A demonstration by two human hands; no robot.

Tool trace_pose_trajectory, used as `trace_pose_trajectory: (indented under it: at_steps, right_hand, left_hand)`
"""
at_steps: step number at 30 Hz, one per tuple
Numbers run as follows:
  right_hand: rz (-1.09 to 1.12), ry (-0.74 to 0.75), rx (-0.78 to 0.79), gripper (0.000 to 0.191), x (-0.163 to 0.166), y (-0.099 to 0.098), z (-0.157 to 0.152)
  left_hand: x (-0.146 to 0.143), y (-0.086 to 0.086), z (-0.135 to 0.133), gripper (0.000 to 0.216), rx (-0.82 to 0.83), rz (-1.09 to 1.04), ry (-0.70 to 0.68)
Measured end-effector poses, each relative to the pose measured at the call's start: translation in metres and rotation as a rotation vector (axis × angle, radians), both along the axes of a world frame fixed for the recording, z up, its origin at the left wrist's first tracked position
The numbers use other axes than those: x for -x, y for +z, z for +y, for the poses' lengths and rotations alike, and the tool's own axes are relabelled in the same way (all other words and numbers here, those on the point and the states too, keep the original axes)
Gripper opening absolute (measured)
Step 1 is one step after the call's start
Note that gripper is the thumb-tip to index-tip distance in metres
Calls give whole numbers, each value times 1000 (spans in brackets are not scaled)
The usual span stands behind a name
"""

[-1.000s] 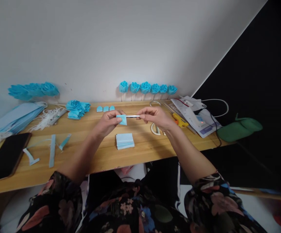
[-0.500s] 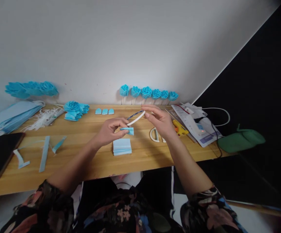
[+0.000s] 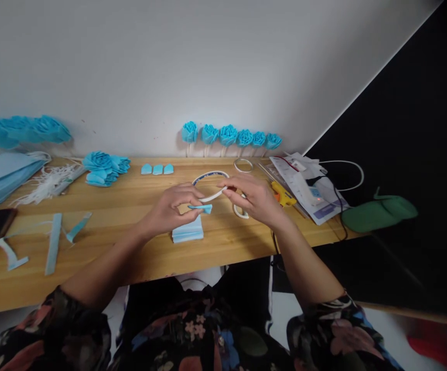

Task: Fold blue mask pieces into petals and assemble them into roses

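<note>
Between my two hands is a narrow white tape roll (image 3: 214, 197) with dark blue print inside its ring, held tilted above the table. My left hand (image 3: 171, 207) pinches a folded light-blue fabric piece (image 3: 207, 208) between thumb and finger, its other fingers against the roll's left side. Gripping the roll's right edge are the thumb and fingers of my right hand (image 3: 258, 200). A stack of pale-blue fabric pieces (image 3: 187, 233) lies just below my left hand. Another white roll (image 3: 242, 214) is partly hidden behind my right hand.
Blue fabric roses (image 3: 228, 135) on stems line the wall; more roses (image 3: 105, 167) lie left of three small blue pieces (image 3: 157, 169). A thin ring (image 3: 243, 165), yellow glue gun (image 3: 283, 195), papers (image 3: 304, 190) and green pouch (image 3: 380, 212) are rightward. Fabric strips (image 3: 53, 242) lie left.
My right hand has come lower and grips the tape roll's edge more closely. The roll has tipped so more of its ring shows. The view has shifted slightly right.
</note>
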State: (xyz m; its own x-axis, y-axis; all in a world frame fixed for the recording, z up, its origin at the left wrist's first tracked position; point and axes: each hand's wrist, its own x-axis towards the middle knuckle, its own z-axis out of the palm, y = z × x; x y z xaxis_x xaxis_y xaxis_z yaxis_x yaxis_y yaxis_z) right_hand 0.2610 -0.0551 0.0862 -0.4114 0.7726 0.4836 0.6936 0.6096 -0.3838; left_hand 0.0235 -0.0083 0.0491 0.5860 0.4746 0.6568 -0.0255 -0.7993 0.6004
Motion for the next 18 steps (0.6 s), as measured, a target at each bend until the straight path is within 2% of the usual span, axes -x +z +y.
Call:
trace_pose_trajectory:
  at_steps: [5,11,14,18]
  right_hand:
    - [-109,-11,-67,22,-1,-2,2]
    - [-234,-105,-164,22,8,-13,8]
    - [-224,-112,-126,26,10,-17,11]
    - [-103,-76,-18,40,7,-20,12]
  left_hand:
    - [-2,-2,-1,6,0,15,9]
    - [-3,-5,0,6,-34,12,77]
    - [-4,-6,0,6,-46,4,112]
    - [-5,-7,1,7,-14,15,140]
